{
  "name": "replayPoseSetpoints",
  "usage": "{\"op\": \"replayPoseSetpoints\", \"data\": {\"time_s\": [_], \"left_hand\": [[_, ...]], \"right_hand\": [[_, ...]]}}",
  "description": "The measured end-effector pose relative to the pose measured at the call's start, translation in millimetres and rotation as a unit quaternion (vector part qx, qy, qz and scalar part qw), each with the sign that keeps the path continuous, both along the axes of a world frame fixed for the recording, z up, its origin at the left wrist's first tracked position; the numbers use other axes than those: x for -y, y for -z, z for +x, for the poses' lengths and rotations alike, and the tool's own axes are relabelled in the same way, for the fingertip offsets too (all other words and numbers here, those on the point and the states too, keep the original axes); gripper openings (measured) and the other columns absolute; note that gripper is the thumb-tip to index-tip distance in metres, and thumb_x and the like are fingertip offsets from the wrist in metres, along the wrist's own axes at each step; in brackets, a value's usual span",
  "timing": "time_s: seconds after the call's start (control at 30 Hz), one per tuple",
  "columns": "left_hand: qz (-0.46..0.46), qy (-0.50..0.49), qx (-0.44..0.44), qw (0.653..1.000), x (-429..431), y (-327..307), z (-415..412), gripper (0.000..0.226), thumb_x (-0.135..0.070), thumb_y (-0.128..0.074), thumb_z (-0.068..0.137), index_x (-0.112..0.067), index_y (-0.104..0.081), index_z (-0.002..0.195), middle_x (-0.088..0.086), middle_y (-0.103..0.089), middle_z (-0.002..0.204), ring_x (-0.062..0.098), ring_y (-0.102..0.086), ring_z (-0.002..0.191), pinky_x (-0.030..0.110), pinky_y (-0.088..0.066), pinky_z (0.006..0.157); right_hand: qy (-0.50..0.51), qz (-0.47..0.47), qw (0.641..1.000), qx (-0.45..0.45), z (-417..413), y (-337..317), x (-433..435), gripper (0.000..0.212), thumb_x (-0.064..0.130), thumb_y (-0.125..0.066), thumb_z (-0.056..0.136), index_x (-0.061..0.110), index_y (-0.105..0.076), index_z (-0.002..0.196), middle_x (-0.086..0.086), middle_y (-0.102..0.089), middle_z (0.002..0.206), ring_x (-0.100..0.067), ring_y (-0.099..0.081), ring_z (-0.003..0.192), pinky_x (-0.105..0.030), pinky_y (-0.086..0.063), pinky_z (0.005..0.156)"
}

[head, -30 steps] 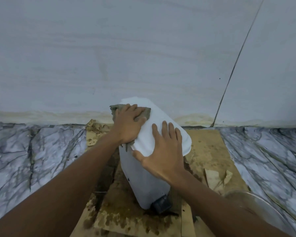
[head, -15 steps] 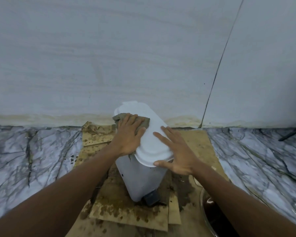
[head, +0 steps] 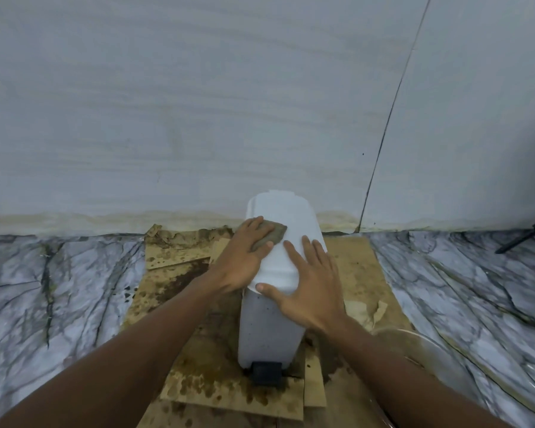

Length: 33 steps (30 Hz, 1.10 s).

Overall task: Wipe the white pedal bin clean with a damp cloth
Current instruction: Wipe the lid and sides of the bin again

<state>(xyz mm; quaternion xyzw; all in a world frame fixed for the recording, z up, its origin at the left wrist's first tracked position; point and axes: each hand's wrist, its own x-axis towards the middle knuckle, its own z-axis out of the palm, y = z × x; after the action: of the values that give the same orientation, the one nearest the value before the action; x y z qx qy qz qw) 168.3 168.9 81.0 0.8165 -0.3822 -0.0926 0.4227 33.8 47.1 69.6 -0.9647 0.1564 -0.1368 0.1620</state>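
Both hands lie flat and spread on the lid of the white pedal bin [head: 267, 329] at the centre of the frame: the left hand [head: 241, 261] presses a grey-brown cloth [head: 272, 234] against the lid's left side with open fingers, pinching nothing, and the right hand [head: 306, 285] rests palm-down over the lid's near right edge, thumb hooked at the rim. The bin stands upright, its lid shut and white, its pale body speckled with small dark spots, a black pedal [head: 266, 370] sticking out at its foot toward the camera. It sits on stained, damp-looking cardboard sheets [head: 198, 378] spread over a grey-veined marble floor [head: 59, 288]. Behind it rises a pale wall [head: 198, 103] with a yellowed band along its base. At the lower right curves the rim of a clear bowl [head: 426, 338].
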Motion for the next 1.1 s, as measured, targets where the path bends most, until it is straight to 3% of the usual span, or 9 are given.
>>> {"op": "replayPoseSetpoints", "data": {"time_s": [0.17,0.23,0.3,0.4,0.47,0.57,0.73,0.9,1.1], "left_hand": [[0.007,-0.021,0.035,0.999,6,0,8,0.045,-0.032,-0.042,0.107,-0.030,-0.040,0.152,-0.010,-0.023,0.165,0.007,-0.009,0.153,0.025,-0.003,0.118],[-0.013,-0.010,0.030,0.999,6,-2,9,0.042,-0.030,-0.042,0.107,-0.032,-0.044,0.150,-0.023,-0.027,0.157,0.001,-0.013,0.150,0.023,-0.006,0.118],[-0.053,-0.028,0.004,0.998,6,-6,14,0.038,-0.028,-0.045,0.107,-0.036,-0.052,0.143,-0.032,-0.031,0.145,-0.004,-0.022,0.142,0.022,-0.014,0.116],[-0.137,-0.075,-0.035,0.987,9,-12,30,0.034,-0.024,-0.049,0.103,-0.037,-0.068,0.127,-0.022,-0.056,0.141,0.002,-0.046,0.134,0.026,-0.037,0.112],[-0.180,-0.093,-0.008,0.979,15,-14,37,0.034,-0.021,-0.046,0.103,-0.033,-0.072,0.121,-0.022,-0.064,0.130,0.001,-0.050,0.130,0.031,-0.040,0.113],[-0.206,-0.131,0.116,0.963,28,-2,41,0.037,-0.027,-0.038,0.107,-0.026,-0.065,0.132,-0.012,-0.056,0.142,0.012,-0.038,0.143,0.043,-0.031,0.119],[-0.115,-0.119,0.280,0.946,43,44,50,0.053,-0.022,-0.033,0.108,-0.012,-0.023,0.159,0.010,-0.005,0.169,0.027,0.005,0.156,0.047,-0.004,0.127],[-0.028,-0.145,0.413,0.899,50,72,72,0.053,-0.027,-0.028,0.109,-0.009,-0.023,0.158,0.019,-0.010,0.166,0.040,-0.010,0.153,0.051,-0.020,0.123],[-0.015,-0.182,0.399,0.899,50,90,87,0.058,-0.039,-0.032,0.104,-0.015,-0.029,0.156,0.017,-0.015,0.165,0.040,-0.024,0.141,0.054,-0.027,0.113]], "right_hand": [[-0.170,-0.022,0.985,-0.032,-2,-9,67,0.096,0.090,-0.046,0.073,0.049,-0.016,0.155,0.025,-0.007,0.165,-0.003,0.002,0.154,-0.050,-0.017,0.125],[-0.212,-0.007,0.977,-0.006,1,-4,83,0.091,0.079,-0.057,0.078,0.048,-0.020,0.155,0.027,-0.009,0.164,0.001,0.001,0.153,-0.050,-0.017,0.126],[-0.224,0.007,0.974,0.017,14,-2,86,0.088,0.076,-0.060,0.079,0.046,-0.024,0.154,0.025,-0.013,0.164,0.001,-0.002,0.153,-0.048,-0.016,0.126],[-0.194,0.078,0.975,0.074,44,-4,83,0.084,0.074,-0.062,0.077,0.041,-0.038,0.150,0.018,-0.025,0.163,-0.003,-0.013,0.153,-0.045,-0.019,0.125],[-0.161,0.125,0.970,0.132,68,-8,82,0.078,0.068,-0.068,0.076,0.035,-0.050,0.144,0.009,-0.039,0.158,-0.010,-0.027,0.150,-0.042,-0.024,0.124],[-0.141,0.164,0.958,0.190,104,-16,83,0.065,0.052,-0.079,0.077,0.024,-0.061,0.133,0.003,-0.055,0.143,-0.014,-0.047,0.134,-0.034,-0.037,0.114],[-0.122,0.252,0.926,0.255,147,-24,101,0.044,0.040,-0.086,0.075,0.024,-0.072,0.114,0.010,-0.067,0.123,-0.002,-0.059,0.114,-0.017,-0.046,0.093],[-0.101,0.267,0.911,0.298,167,-21,115,0.045,0.049,-0.084,0.070,0.026,-0.076,0.108,0.013,-0.071,0.117,-0.001,-0.063,0.112,-0.028,-0.052,0.095],[-0.094,0.310,0.901,0.288,181,-26,123,0.037,0.043,-0.085,0.074,0.026,-0.076,0.105,0.014,-0.071,0.114,-0.004,-0.065,0.106,-0.031,-0.055,0.089]]}}
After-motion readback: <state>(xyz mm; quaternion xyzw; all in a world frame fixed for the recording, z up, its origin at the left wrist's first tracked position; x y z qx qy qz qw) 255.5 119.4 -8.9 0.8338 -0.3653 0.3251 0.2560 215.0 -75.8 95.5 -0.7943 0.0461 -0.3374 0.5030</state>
